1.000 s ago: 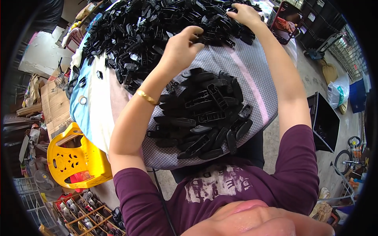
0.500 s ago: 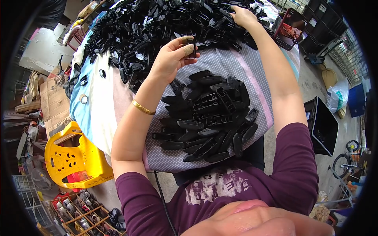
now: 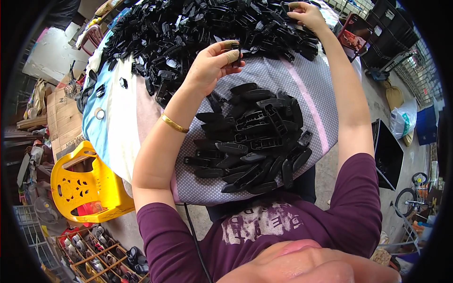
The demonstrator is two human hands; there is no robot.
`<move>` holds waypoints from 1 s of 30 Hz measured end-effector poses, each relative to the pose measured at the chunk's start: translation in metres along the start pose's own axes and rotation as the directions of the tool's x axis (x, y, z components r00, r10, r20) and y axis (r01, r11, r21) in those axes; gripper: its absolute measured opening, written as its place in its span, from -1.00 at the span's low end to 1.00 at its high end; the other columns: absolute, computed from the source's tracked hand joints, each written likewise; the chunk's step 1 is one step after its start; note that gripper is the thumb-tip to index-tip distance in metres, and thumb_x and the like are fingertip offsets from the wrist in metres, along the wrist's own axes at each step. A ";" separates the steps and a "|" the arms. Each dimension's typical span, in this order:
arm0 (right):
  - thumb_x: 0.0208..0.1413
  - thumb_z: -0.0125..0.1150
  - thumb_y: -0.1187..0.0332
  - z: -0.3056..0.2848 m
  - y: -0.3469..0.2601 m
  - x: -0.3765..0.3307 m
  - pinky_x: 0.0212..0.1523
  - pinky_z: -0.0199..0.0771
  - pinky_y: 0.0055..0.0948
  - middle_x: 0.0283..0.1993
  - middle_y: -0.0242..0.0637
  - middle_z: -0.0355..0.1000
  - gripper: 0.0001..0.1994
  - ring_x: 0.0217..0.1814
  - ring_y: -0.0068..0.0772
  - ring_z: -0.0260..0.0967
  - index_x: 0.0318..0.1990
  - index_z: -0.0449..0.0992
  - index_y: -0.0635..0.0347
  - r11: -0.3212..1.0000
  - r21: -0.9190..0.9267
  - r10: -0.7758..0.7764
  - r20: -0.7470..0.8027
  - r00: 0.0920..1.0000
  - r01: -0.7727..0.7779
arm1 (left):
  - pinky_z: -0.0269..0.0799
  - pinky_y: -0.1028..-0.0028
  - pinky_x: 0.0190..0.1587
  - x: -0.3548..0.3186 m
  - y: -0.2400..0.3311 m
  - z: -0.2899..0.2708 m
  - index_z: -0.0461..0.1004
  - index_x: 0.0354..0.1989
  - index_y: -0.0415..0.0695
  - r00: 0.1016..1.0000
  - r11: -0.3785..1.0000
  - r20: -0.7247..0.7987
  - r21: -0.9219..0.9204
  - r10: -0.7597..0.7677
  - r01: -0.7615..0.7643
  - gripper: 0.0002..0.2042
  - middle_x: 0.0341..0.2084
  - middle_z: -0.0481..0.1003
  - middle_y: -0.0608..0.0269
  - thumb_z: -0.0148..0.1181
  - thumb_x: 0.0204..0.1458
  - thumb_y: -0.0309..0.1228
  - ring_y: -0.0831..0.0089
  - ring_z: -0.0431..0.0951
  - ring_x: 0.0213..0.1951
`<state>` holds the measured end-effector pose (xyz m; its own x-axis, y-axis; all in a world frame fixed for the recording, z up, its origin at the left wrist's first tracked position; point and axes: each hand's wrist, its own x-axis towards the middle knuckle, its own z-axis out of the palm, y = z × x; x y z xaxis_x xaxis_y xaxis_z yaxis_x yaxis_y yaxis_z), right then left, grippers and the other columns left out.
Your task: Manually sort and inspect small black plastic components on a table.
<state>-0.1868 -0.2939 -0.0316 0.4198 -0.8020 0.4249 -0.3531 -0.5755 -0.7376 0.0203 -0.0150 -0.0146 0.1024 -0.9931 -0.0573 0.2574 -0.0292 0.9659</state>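
My left hand (image 3: 213, 66), with beige tape round its thumb and a finger, pinches a narrow black plastic part (image 3: 238, 54) upright above the cloth. Out at the far right of the table, my right hand (image 3: 309, 16) has thumb and fingers curved about another black piece at the big pile (image 3: 188, 35); the pile's dark mass partly blends with it. Nearer to me, on the grey dotted cloth (image 3: 264, 70), lies a smaller heap of elongated black plastic parts (image 3: 231, 148), some with their hollow, ribbed sides up.
A roll of tape (image 3: 99, 113) lies on the light blue cloth at the left. Beside the table stands a yellow plastic chair (image 3: 75, 188). Dark crates (image 3: 380, 28) are stacked at the far right, and a black open box (image 3: 387, 155) stands near my right elbow. A shoe rack (image 3: 101, 254) is lower left.
My right hand has shifted right along the pile's far edge, its fingers now curved about a piece. My left hand moved slightly right, still holding its part.
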 end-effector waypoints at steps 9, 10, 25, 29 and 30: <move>-0.30 0.22 0.58 0.007 -0.081 -0.051 -0.40 0.40 -0.52 -0.51 -0.23 0.38 -0.56 -0.45 -0.35 0.38 -0.12 0.37 0.30 0.978 -0.174 -0.096 0.099 0.990 0.113 | 0.48 0.44 -0.22 -0.002 -0.001 -0.002 0.31 -0.05 -0.25 0.999 0.999 -0.029 -0.004 0.037 -0.037 -0.72 -0.33 0.42 0.13 0.03 0.04 -0.50 0.32 0.50 -0.29; -0.31 0.23 0.58 0.010 -0.084 -0.055 -0.39 0.40 -0.50 -0.52 -0.23 0.38 -0.54 -0.44 -0.34 0.39 -0.11 0.37 0.28 0.960 -0.156 -0.235 0.002 0.972 0.233 | 0.49 0.45 -0.25 -0.001 -0.002 -0.003 0.31 -0.05 -0.26 0.998 0.998 -0.036 -0.040 0.046 -0.047 -0.71 -0.37 0.42 0.17 0.05 0.02 -0.51 0.34 0.50 -0.32; 0.15 -0.09 0.44 0.052 -0.142 -0.129 -0.29 0.44 -0.66 -0.26 -0.32 0.42 -0.72 -0.25 -0.62 0.38 0.01 0.34 0.30 0.898 0.421 -0.248 0.241 0.938 0.129 | 0.49 0.44 -0.18 -0.001 -0.006 0.001 0.30 -0.03 -0.24 0.989 0.981 -0.004 -0.130 0.146 -0.146 -0.71 -0.37 0.45 0.25 0.01 0.04 -0.54 0.46 0.50 -0.33; 0.11 -0.01 0.41 0.052 -0.130 -0.127 -0.39 0.49 -0.63 -0.33 -0.30 0.47 -0.77 -0.39 -0.57 0.44 -0.09 0.44 0.24 0.842 0.538 -0.157 0.296 0.942 -0.029 | 0.49 0.46 -0.17 -0.002 -0.007 0.004 0.33 -0.07 -0.27 0.984 0.980 0.045 -0.113 0.170 -0.164 -0.71 -0.37 0.45 0.25 0.07 0.00 -0.56 0.48 0.49 -0.33; 0.11 0.00 0.40 0.053 -0.132 -0.129 -0.41 0.49 -0.64 -0.34 -0.31 0.47 -0.78 -0.43 -0.58 0.44 -0.12 0.46 0.23 0.832 0.554 -0.165 0.275 0.947 -0.016 | 0.49 0.47 -0.19 -0.002 -0.008 0.004 0.33 -0.07 -0.28 0.982 0.980 0.048 -0.088 0.183 -0.178 -0.69 -0.37 0.45 0.24 0.10 -0.03 -0.57 0.49 0.49 -0.34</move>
<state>-0.1501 -0.1060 -0.0169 0.6856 -0.6211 0.3797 0.1625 -0.3778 -0.9115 0.0145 -0.0134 -0.0213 0.1014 -0.9860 0.1321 0.3191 0.1580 0.9345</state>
